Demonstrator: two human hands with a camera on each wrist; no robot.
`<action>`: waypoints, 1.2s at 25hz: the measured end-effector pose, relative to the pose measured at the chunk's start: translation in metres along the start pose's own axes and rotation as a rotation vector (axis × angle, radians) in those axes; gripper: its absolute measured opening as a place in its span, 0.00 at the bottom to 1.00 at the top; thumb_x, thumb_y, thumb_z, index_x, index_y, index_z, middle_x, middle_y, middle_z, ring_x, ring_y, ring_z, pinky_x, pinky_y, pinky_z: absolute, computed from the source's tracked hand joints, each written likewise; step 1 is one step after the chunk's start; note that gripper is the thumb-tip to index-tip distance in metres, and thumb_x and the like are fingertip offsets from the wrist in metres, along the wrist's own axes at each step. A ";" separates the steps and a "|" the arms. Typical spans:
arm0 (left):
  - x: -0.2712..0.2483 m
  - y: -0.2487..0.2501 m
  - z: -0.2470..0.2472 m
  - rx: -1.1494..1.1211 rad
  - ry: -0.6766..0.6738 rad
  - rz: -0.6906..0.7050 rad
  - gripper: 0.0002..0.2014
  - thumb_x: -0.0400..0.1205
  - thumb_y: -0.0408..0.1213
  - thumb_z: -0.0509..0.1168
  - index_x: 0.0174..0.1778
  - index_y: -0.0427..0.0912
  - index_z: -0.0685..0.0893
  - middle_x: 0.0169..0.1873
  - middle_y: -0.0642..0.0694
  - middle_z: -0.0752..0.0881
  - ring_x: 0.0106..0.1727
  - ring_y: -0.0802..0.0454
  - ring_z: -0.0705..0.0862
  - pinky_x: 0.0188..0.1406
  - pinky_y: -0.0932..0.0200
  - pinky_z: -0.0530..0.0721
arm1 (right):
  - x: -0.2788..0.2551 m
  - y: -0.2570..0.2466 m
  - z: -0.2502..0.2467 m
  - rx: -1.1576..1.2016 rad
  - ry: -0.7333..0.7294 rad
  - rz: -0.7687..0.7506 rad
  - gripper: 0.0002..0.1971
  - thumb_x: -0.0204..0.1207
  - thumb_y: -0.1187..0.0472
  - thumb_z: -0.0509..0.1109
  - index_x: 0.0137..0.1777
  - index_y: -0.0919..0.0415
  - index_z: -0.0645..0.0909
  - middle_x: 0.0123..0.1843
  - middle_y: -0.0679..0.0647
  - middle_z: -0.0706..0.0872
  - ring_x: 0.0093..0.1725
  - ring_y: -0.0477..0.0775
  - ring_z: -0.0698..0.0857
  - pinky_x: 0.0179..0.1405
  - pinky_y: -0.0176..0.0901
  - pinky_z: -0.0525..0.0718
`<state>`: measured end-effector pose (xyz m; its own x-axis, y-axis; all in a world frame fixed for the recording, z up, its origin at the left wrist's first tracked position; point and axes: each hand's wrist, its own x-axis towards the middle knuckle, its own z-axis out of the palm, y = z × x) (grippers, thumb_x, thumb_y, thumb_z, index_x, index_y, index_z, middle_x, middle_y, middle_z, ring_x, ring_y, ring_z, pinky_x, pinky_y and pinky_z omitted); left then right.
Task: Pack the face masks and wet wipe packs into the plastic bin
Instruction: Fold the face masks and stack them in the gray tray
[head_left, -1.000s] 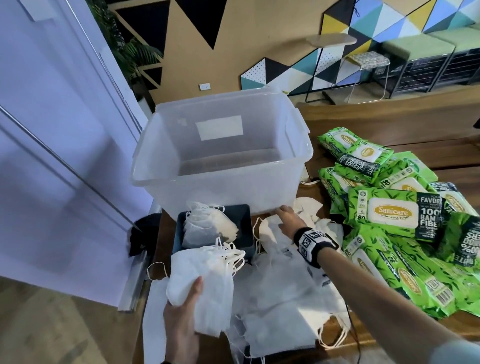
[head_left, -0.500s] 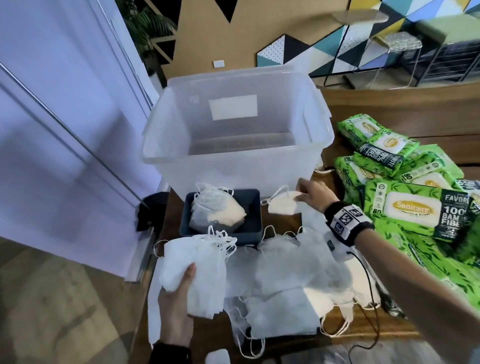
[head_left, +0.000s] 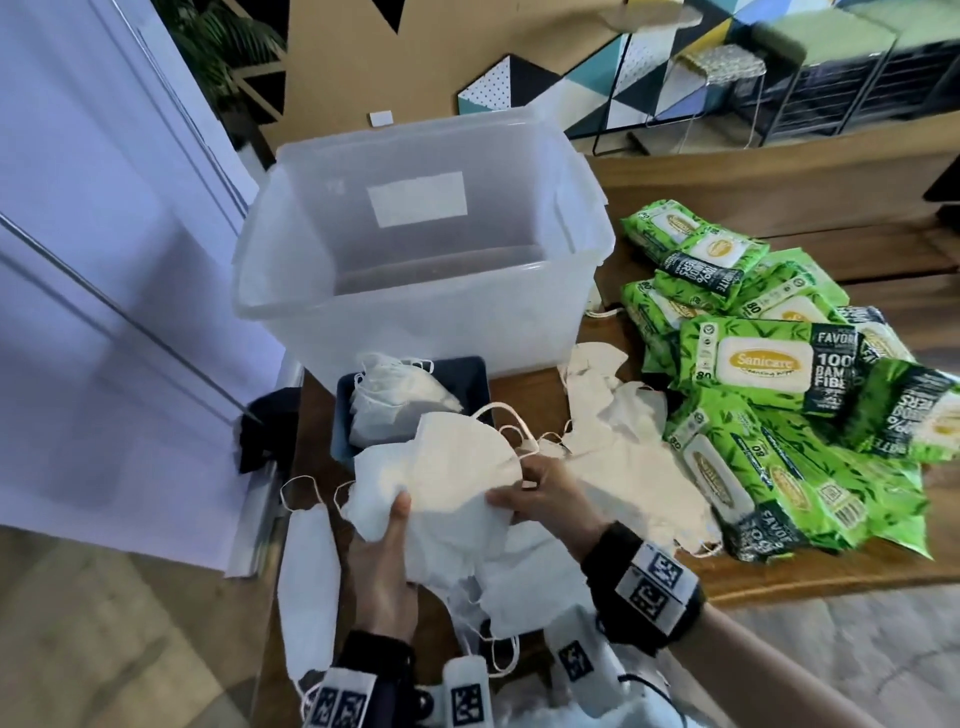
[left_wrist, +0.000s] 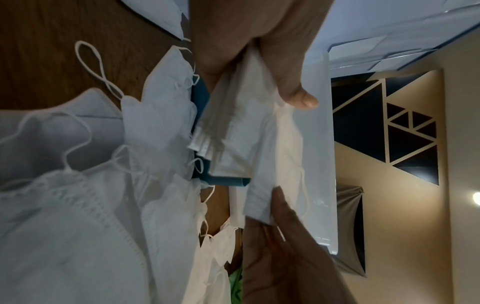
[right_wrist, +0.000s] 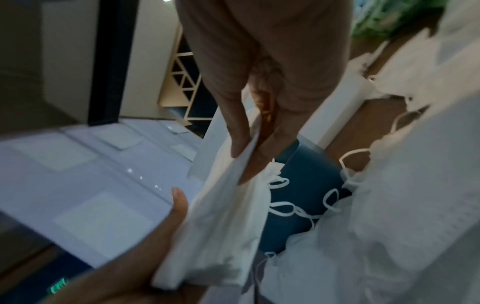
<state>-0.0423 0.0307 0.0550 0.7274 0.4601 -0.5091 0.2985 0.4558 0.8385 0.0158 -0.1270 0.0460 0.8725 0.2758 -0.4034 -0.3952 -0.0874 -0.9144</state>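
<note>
My left hand (head_left: 390, 525) grips a stack of white face masks (head_left: 441, 478) from below, thumb on top; the left wrist view shows the stack's (left_wrist: 246, 133) edges fanned under the thumb. My right hand (head_left: 524, 493) pinches the right edge of the top face mask (right_wrist: 233, 185) and holds it against the stack. The clear plastic bin (head_left: 415, 283) stands just beyond with nothing visible inside. Several loose masks (head_left: 613, 452) lie on the wooden table. Green wet wipe packs (head_left: 763, 364) are heaped to the right.
A small dark blue tray (head_left: 478, 374) with folded masks in it sits between the bin and my hands. One mask (head_left: 306, 582) hangs at the table's left edge. A white panel wall (head_left: 104, 260) is close on the left.
My right hand picked a mask up from beside the bin and brought it back onto the stack in my left hand. The left hand has lifted the stack slightly toward the middle.
</note>
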 end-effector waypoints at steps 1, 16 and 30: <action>-0.004 0.002 0.000 0.009 0.005 0.016 0.18 0.84 0.40 0.62 0.67 0.36 0.76 0.54 0.41 0.83 0.45 0.50 0.84 0.44 0.54 0.84 | 0.000 -0.001 0.007 -0.051 -0.011 -0.013 0.11 0.72 0.73 0.72 0.52 0.79 0.80 0.43 0.64 0.84 0.30 0.49 0.84 0.25 0.36 0.85; 0.011 0.003 -0.018 -0.006 -0.052 0.043 0.30 0.71 0.47 0.75 0.67 0.39 0.78 0.59 0.36 0.86 0.59 0.37 0.85 0.60 0.43 0.84 | -0.005 0.006 0.053 -0.251 -0.235 0.024 0.37 0.75 0.41 0.67 0.73 0.67 0.62 0.62 0.52 0.79 0.59 0.47 0.80 0.64 0.47 0.81; 0.010 0.019 -0.006 -0.074 -0.052 0.088 0.30 0.70 0.50 0.73 0.66 0.41 0.80 0.56 0.40 0.88 0.54 0.41 0.88 0.55 0.41 0.86 | 0.000 -0.005 0.076 0.272 -0.304 -0.154 0.23 0.74 0.67 0.70 0.68 0.70 0.72 0.60 0.58 0.84 0.59 0.51 0.84 0.63 0.43 0.81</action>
<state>-0.0330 0.0487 0.0652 0.7801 0.4617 -0.4222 0.1872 0.4716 0.8617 -0.0038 -0.0537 0.0529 0.8187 0.5389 -0.1982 -0.3642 0.2206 -0.9048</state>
